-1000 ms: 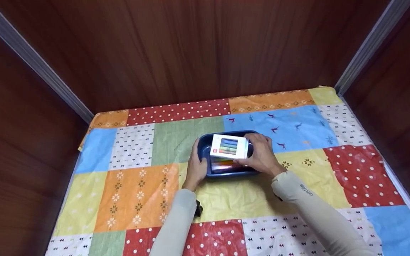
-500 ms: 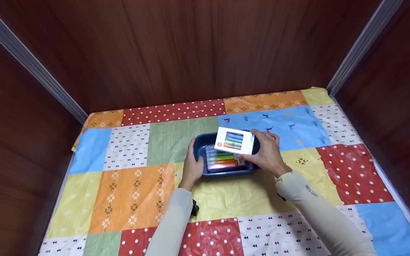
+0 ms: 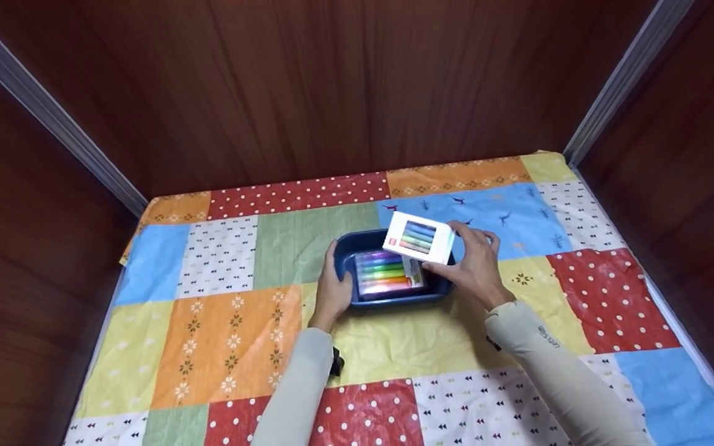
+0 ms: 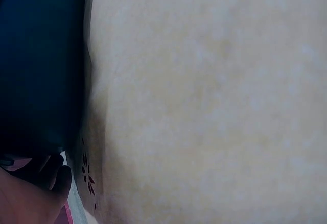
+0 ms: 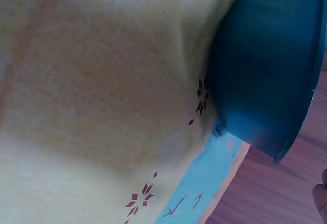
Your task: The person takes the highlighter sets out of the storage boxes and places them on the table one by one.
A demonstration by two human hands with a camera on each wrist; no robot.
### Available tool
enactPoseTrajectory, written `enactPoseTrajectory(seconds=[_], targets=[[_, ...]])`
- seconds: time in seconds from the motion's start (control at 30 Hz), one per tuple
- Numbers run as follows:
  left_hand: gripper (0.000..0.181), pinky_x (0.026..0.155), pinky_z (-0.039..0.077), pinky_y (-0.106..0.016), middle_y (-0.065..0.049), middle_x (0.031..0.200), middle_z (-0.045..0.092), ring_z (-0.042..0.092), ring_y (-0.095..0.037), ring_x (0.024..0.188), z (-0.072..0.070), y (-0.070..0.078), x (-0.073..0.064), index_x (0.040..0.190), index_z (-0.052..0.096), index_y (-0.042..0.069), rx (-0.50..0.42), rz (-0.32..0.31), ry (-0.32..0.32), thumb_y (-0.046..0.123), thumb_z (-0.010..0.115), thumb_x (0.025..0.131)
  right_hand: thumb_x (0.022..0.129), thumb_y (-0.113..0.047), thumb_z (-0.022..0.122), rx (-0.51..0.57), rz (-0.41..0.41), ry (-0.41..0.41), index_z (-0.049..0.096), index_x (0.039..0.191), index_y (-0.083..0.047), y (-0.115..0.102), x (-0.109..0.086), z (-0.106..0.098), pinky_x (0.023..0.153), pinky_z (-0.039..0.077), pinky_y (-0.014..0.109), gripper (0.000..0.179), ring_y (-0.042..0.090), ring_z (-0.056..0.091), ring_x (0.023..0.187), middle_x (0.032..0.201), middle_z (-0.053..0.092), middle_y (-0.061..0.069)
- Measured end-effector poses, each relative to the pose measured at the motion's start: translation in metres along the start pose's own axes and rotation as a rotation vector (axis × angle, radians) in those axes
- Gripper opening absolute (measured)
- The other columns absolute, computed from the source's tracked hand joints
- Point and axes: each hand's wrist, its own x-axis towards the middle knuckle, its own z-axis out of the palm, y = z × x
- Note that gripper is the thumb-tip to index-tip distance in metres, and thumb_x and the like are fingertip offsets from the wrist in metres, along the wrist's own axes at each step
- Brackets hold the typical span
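My right hand [image 3: 476, 267] grips the right end of a small white box [image 3: 419, 237], thumb at the near edge and fingers at the far one. A window in its face shows a row of coloured sticks. It hangs tilted over the right back part of a dark blue plastic tub [image 3: 388, 302]. Inside the tub, at the left, lies a clear pack of rainbow-coloured pens [image 3: 385, 272], partly covered by the box in the head view. My left hand [image 3: 333, 291] holds the tub's left end, thumb over the rim. The right wrist view has the tub's outer wall [image 5: 265, 66].
A patchwork-print cloth [image 3: 233, 347] covers the table beneath the tub. Dark wood-grain panels [image 3: 307, 93] stand behind it and on both sides, with grey metal strips [image 3: 630, 80] at the corners.
My right hand has lifted the white box up and to the right, off the pack of pens, which now shows more. My left hand still holds the tub's left end.
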Motion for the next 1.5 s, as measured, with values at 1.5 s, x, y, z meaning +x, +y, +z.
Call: enactPoseTrajectory(seconds=[1.5], targets=[[0.07,0.122,0.031,-0.052,-0.008,0.166,0.032,0.035,-0.033,0.15,-0.001,-0.002,0.001,0.161,0.023,0.018,0.014,0.031,0.012,0.005,0.054,0.098,0.065,-0.031,0.094,0.097,0.208,0.32,0.054,0.138,-0.006,0.028,-0.012,-0.009,0.108,0.017,0.049,0.087,0.033,0.054,0.113,0.121,0.065,0.016]])
